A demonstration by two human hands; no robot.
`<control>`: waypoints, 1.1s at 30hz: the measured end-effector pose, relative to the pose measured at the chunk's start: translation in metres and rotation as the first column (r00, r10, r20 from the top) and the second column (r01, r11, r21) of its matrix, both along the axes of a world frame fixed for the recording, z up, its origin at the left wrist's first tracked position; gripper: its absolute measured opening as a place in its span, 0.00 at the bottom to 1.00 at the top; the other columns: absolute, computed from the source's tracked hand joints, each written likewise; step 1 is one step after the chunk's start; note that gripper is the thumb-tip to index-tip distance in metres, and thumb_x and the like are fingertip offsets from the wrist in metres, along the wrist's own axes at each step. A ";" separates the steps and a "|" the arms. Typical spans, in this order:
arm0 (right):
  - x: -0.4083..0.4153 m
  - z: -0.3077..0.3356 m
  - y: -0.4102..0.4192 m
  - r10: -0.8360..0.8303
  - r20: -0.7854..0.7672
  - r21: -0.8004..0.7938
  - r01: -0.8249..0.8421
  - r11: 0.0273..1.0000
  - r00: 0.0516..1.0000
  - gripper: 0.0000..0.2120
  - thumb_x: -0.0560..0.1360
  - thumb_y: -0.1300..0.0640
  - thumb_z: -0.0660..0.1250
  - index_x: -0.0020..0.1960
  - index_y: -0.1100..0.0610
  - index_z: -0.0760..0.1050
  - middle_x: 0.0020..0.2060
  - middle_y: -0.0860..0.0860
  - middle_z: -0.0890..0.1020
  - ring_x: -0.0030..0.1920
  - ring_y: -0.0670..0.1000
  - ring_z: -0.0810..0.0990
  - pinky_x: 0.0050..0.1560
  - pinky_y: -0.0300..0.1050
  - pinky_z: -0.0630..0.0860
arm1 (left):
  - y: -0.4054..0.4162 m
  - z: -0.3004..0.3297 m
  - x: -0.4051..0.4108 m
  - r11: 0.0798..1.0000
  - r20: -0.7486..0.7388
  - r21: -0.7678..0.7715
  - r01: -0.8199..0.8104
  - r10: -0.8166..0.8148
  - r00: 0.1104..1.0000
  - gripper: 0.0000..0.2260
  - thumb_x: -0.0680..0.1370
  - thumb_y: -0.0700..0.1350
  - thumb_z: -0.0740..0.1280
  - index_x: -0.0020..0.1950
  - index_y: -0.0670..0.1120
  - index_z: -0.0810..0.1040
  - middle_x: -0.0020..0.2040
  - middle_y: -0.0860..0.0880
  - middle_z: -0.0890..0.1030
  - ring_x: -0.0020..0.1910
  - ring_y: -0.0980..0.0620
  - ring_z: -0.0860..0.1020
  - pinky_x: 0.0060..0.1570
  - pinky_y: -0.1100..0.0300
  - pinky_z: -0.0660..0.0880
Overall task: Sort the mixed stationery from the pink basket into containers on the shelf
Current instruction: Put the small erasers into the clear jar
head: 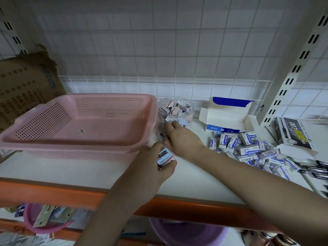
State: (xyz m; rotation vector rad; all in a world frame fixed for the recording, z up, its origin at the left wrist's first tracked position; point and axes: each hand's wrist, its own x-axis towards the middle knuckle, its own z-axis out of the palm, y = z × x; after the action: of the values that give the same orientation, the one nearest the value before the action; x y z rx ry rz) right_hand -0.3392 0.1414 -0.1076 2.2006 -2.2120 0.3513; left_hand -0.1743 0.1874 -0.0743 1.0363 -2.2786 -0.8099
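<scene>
Pink basket (78, 125): perforated plastic, barcode sticker inside, centre-left of frame on white shelf (195, 181). Clear jar (175, 110) of pastel pencil sharpeners just right of it. Left hand (159, 164) grips blue sharpeners (164, 156); right hand (181, 137) grasps small blurred items beside jar.

Single head-worn wide-angle view, looking forward and down from close above a white shelf (195, 176), facing the tiled back wall (159, 50); both forearms enter from the lower edge.
</scene>
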 end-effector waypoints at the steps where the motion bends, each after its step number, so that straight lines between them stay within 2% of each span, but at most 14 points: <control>1: 0.002 0.001 -0.005 0.014 -0.026 0.001 -0.014 1.000 1.000 0.18 0.81 0.51 0.54 0.66 0.59 0.65 0.59 0.58 0.70 0.53 0.60 0.76 0.41 0.49 0.72 | 0.002 0.006 0.000 1.000 -0.029 -0.012 0.007 -0.007 1.000 0.12 0.77 0.49 0.66 0.39 0.53 0.63 0.36 0.52 0.66 0.30 0.59 0.68 0.31 0.69 0.65; 3: 0.006 -0.006 -0.016 0.037 -0.105 0.077 -0.029 0.997 0.994 0.16 0.80 0.53 0.54 0.65 0.57 0.65 0.61 0.57 0.70 0.56 0.60 0.74 0.44 0.51 0.74 | 0.002 0.016 0.000 0.999 -0.063 -0.045 0.022 -0.024 0.998 0.12 0.76 0.47 0.67 0.39 0.53 0.64 0.35 0.53 0.66 0.30 0.64 0.69 0.31 0.72 0.66; 5: 0.009 -0.018 -0.024 0.036 -0.112 0.172 -0.016 0.985 0.993 0.15 0.78 0.57 0.54 0.64 0.56 0.65 0.63 0.57 0.68 0.62 0.62 0.70 0.52 0.59 0.75 | -0.003 0.022 0.002 0.997 -0.046 -0.068 0.033 -0.036 0.998 0.11 0.77 0.47 0.67 0.40 0.52 0.65 0.33 0.54 0.66 0.30 0.67 0.69 0.31 0.73 0.66; 8: 0.008 -0.018 -0.020 0.035 -0.109 0.182 -0.014 0.983 0.993 0.18 0.79 0.57 0.54 0.68 0.57 0.64 0.67 0.58 0.67 0.66 0.62 0.68 0.58 0.60 0.73 | -0.018 0.029 0.005 0.992 -0.013 -0.120 0.036 -0.038 0.999 0.14 0.77 0.48 0.67 0.36 0.52 0.64 0.32 0.54 0.66 0.29 0.62 0.68 0.31 0.71 0.65; 11: 0.001 -0.009 -0.001 0.045 -0.103 0.162 -0.028 0.986 0.994 0.21 0.81 0.54 0.54 0.71 0.59 0.60 0.66 0.59 0.66 0.60 0.61 0.73 0.54 0.53 0.75 | -0.032 0.040 0.002 0.992 0.022 -0.117 0.043 -0.041 0.999 0.15 0.77 0.47 0.67 0.35 0.50 0.64 0.31 0.53 0.66 0.26 0.58 0.65 0.30 0.70 0.64; 14: -0.006 -0.003 0.022 0.084 -0.108 0.232 -0.057 0.971 0.991 0.17 0.81 0.54 0.54 0.66 0.61 0.63 0.57 0.59 0.69 0.53 0.61 0.76 0.48 0.52 0.75 | -0.049 0.057 -0.012 0.988 0.081 -0.131 0.080 -0.070 0.994 0.14 0.78 0.47 0.66 0.36 0.51 0.64 0.31 0.54 0.67 0.26 0.60 0.66 0.29 0.73 0.65; 18: -0.014 0.006 0.046 0.060 -0.041 0.255 -0.047 0.966 0.997 0.14 0.81 0.52 0.53 0.62 0.59 0.66 0.55 0.57 0.70 0.51 0.59 0.76 0.41 0.46 0.68 | -0.090 0.073 -0.052 0.987 0.126 -0.152 0.043 -0.024 0.992 0.10 0.78 0.50 0.64 0.43 0.44 0.68 0.35 0.52 0.68 0.32 0.56 0.67 0.26 0.72 0.63; 21: -0.020 0.012 0.058 0.011 0.011 0.196 -0.013 0.980 1.000 0.13 0.81 0.52 0.53 0.60 0.58 0.67 0.54 0.55 0.71 0.51 0.58 0.77 0.43 0.47 0.71 | -0.120 0.073 -0.090 0.988 0.166 -0.148 0.042 -0.018 0.986 0.10 0.79 0.50 0.63 0.50 0.44 0.69 0.43 0.49 0.70 0.36 0.52 0.68 0.29 0.69 0.61; 23: -0.026 0.015 0.064 -0.019 0.045 0.161 0.011 0.987 0.999 0.12 0.81 0.52 0.54 0.60 0.57 0.67 0.53 0.55 0.72 0.50 0.59 0.77 0.45 0.49 0.74 | -0.133 0.067 -0.111 0.995 0.154 -0.089 0.036 -0.022 0.988 0.11 0.79 0.50 0.63 0.53 0.44 0.70 0.48 0.49 0.71 0.34 0.53 0.69 0.29 0.65 0.62; 25: -0.032 0.017 0.068 -0.046 0.082 0.134 0.035 0.990 0.996 0.11 0.80 0.53 0.55 0.59 0.57 0.68 0.52 0.55 0.72 0.49 0.59 0.77 0.47 0.53 0.76 | -0.141 0.055 -0.128 0.998 0.125 -0.068 0.016 -0.007 0.992 0.13 0.79 0.49 0.63 0.58 0.41 0.71 0.52 0.45 0.71 0.38 0.50 0.70 0.29 0.64 0.63; 28: -0.040 0.018 0.074 -0.076 0.139 0.104 0.062 0.993 0.987 0.10 0.80 0.54 0.56 0.58 0.56 0.69 0.51 0.54 0.73 0.47 0.58 0.77 0.48 0.54 0.75 | -0.147 0.028 -0.144 0.993 0.156 -0.122 -0.008 0.028 0.987 0.15 0.80 0.45 0.62 0.63 0.38 0.69 0.56 0.39 0.71 0.47 0.44 0.73 0.36 0.60 0.67; 30: -0.044 0.019 0.077 -0.092 0.171 0.079 0.079 0.994 0.981 0.08 0.79 0.55 0.57 0.56 0.56 0.70 0.50 0.54 0.73 0.46 0.58 0.77 0.48 0.52 0.75 | -0.149 0.013 -0.148 0.986 0.184 -0.161 -0.048 0.078 0.980 0.16 0.80 0.47 0.61 0.63 0.39 0.68 0.56 0.39 0.70 0.53 0.40 0.74 0.45 0.55 0.71; 31: -0.044 0.019 0.077 -0.096 0.184 0.067 0.085 0.994 0.978 0.08 0.79 0.56 0.57 0.56 0.56 0.70 0.49 0.53 0.73 0.46 0.58 0.77 0.48 0.51 0.74 | -0.149 0.008 -0.149 0.973 0.230 -0.222 -0.068 0.120 0.966 0.16 0.81 0.49 0.59 0.64 0.41 0.68 0.58 0.39 0.70 0.56 0.41 0.73 0.51 0.52 0.72; 33: -0.046 0.020 0.077 -0.093 0.210 0.045 0.085 0.995 0.973 0.07 0.79 0.56 0.58 0.56 0.56 0.71 0.50 0.53 0.73 0.46 0.57 0.76 0.49 0.50 0.74 | -0.150 0.005 -0.147 0.925 0.338 -0.370 -0.087 0.221 0.915 0.18 0.81 0.52 0.55 0.68 0.44 0.68 0.61 0.42 0.69 0.59 0.42 0.69 0.54 0.51 0.68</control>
State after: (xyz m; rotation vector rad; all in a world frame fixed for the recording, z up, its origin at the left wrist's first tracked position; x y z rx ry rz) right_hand -0.3855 0.2189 -0.0881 2.1643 -2.4314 0.5736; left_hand -0.3214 0.0371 -0.0691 1.2631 -2.4843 -0.1311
